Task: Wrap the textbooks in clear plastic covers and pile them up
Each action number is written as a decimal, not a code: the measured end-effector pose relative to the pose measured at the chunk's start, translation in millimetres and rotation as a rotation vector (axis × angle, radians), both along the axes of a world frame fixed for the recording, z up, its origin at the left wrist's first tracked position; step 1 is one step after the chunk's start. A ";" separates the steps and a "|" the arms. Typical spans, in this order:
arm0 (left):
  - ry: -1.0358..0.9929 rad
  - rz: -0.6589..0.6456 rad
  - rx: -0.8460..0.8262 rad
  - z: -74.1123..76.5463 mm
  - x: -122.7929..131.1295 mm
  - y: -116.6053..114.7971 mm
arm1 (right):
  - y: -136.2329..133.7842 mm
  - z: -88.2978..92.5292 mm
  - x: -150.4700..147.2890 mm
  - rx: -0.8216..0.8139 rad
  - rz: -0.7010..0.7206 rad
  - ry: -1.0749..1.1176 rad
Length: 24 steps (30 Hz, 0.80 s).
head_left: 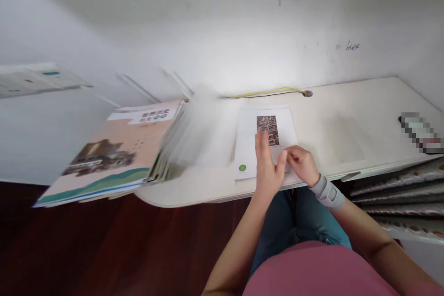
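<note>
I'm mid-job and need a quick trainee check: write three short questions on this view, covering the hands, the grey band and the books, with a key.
1. Which wrist wears the grey band? A) left B) both C) right
2. True or false: in this view, the left hand covers part of the white book.
3. Fill in the side: the stack of books lies to the person's ____ of the white book.

Key: 1. C; 2. True; 3. left
</note>
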<state>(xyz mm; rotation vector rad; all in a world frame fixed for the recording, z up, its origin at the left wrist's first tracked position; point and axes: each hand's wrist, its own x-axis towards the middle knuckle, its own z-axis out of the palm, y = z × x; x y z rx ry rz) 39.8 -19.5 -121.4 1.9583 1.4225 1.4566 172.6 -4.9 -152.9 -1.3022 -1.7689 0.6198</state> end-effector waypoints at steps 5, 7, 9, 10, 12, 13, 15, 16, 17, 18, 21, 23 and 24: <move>-0.242 0.107 0.036 -21.0 -1.9 8.3 | -3.5 2.4 -8.2 0.145 0.171 -0.380; -0.243 0.180 0.103 -17.3 -12.9 1.5 | -1.2 4.4 -20.7 0.224 0.284 -0.498; -0.234 0.244 0.142 -9.4 -27.2 -5.5 | 2.9 8.4 -35.4 0.240 0.355 -0.609; -0.234 0.276 0.154 -5.2 -35.0 -8.2 | 5.4 11.1 -42.3 0.226 0.381 -0.664; -0.241 0.330 0.183 1.1 -50.2 -11.6 | 10.6 17.0 -53.0 0.179 0.427 -0.751; -0.250 0.346 0.195 2.5 -57.4 -12.4 | 13.1 19.9 -56.2 0.154 0.447 -0.775; -0.272 0.367 0.205 1.9 -69.8 -12.9 | 17.5 24.6 -58.2 0.110 0.478 -0.774; -0.282 0.372 0.200 0.1 -74.6 -12.9 | 19.3 26.3 -57.4 0.087 0.490 -0.751; -0.293 0.374 0.189 -2.3 -78.4 -12.8 | 20.7 27.8 -55.7 0.061 0.499 -0.717; -0.303 0.373 0.174 -5.0 -81.0 -12.7 | 21.7 29.0 -53.3 0.033 0.504 -0.678; -0.340 0.366 0.144 -12.1 -80.8 -13.0 | 21.6 31.9 -44.8 -0.032 0.449 -0.606; -0.363 0.355 0.133 -14.4 -74.5 -14.1 | 18.6 32.3 -39.5 -0.040 0.333 -0.574; -0.365 0.342 0.125 -14.8 -70.0 -14.8 | 16.4 31.7 -37.3 -0.041 0.264 -0.539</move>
